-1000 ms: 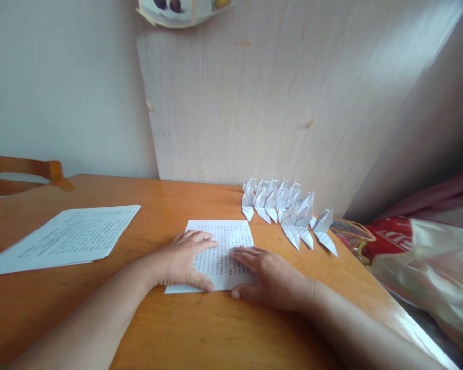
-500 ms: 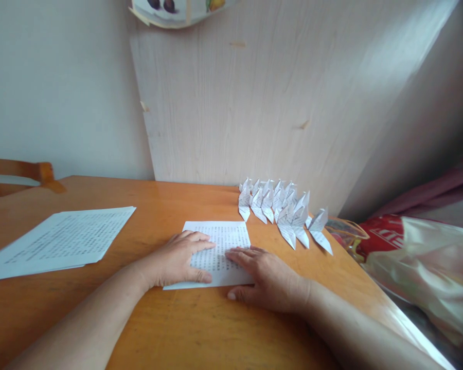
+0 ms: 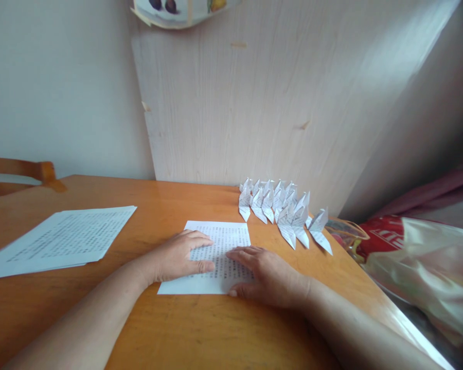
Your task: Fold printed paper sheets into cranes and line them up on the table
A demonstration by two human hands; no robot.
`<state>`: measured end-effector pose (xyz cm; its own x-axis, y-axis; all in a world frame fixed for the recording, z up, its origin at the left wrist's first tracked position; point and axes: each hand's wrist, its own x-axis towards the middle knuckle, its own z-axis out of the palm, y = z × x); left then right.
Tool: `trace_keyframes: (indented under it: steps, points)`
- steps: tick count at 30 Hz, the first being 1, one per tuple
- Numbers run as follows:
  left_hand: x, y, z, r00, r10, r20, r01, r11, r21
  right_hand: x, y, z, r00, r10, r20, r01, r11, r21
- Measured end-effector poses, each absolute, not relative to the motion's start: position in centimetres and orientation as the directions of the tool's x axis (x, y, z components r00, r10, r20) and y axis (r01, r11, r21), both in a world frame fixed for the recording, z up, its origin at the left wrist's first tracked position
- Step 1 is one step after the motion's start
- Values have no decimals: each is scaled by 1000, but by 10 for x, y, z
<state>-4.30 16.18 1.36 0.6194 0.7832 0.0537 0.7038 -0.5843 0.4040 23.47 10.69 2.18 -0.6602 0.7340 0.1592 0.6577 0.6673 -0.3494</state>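
Observation:
A printed sheet of paper point(image 3: 219, 257) lies flat on the wooden table in front of me. Over its left side rests my left hand point(image 3: 185, 255), thumb and fingers apart, pointing to the right. My right hand point(image 3: 260, 272) lies on the right side of the sheet with its fingers stretched out to the left and its thumb at the near edge. Neither hand grips anything. Beyond my right hand stand several folded paper cranes point(image 3: 287, 213), made of printed paper and grouped in rows.
A stack of printed sheets point(image 3: 69, 239) lies on the left of the table point(image 3: 170, 334). A wooden chair back point(image 3: 19, 169) shows at the far left. Behind the table is a pale panel point(image 3: 231, 123). Beside the right edge are a red and a whitish plastic bag point(image 3: 432, 272).
The near edge of the sheet has come slightly closer to me and more of the sheet shows. My left hand has shifted up a little; the right hand has hardly moved.

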Motion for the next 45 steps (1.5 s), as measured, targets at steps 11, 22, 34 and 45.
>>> trace_keyframes:
  steps: [11, 22, 34, 45]
  points:
    - [-46, 159, 18, 632, 772, -72, 745, -579, 332, 236, 111, 15, -653, 741, 159, 650, 655, -385]
    - [-45, 158, 17, 628, 770, -110, 761, -578, 295, 235, 110, 12, -645, 752, 134, 672, 642, -370]
    - [-43, 156, 17, 627, 779, -34, 736, -577, 352, 234, 112, 12, -570, 797, 202, 713, 601, -359]
    - [-35, 158, 20, 642, 758, 114, 572, -573, 587, 244, 114, 21, -487, 793, 366, 604, 608, -515]
